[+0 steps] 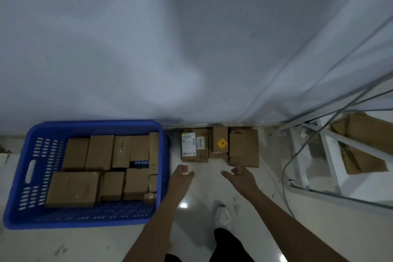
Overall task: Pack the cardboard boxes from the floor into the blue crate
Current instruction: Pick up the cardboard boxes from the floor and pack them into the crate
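- Pale glossy floor (212, 181) meeting a grey-white wall (191, 38); white metal frame (331, 155) and cables at right.
- Blue crate (85, 218) on the floor at left, mostly filled; its cardboard boxes (100, 152) sit edge to edge, likely to save space.
- Three boxes left against the wall: labelled box (194, 144), sticker box (219, 141), plain box (243, 148).
- White shipping label and yellow-red sticker: print too blurred to read.
- Left hand (181, 173) and right hand (240, 175) reach toward the row, fingers loosely spread, holding nothing, just short of the boxes.
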`<state>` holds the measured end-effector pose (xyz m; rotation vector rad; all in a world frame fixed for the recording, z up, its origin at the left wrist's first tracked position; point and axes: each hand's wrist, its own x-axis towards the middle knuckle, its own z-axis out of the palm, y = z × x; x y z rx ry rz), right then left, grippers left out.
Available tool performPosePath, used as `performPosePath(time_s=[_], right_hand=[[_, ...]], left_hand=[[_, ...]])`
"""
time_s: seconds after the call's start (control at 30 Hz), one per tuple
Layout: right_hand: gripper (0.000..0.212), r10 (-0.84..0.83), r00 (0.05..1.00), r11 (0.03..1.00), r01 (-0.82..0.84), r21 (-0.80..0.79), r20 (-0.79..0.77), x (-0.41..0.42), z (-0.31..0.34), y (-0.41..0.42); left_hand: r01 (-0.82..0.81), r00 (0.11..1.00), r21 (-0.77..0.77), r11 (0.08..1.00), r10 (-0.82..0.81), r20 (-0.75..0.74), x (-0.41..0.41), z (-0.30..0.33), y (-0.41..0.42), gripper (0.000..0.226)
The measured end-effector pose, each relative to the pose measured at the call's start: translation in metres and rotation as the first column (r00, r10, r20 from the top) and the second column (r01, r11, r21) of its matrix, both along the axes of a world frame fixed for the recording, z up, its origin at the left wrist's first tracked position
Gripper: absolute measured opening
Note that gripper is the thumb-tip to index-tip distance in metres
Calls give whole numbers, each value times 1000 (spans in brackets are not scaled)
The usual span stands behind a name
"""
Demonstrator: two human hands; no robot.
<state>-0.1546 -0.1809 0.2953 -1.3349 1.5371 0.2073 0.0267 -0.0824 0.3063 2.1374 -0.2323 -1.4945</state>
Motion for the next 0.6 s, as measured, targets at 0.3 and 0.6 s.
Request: performPosePath(time_s=[0.3,0.6], right_hand=[[62,72,997,997,-71,20,-17,-2,-83,-10],[61,10,999,1000,-10,-2,-46,-2,-169,-24]], left_hand=[[31,999,20,999,-32,25,-8,-84,-12,41],[112,994,28,993,-112,12,-7,-170,-18,45]])
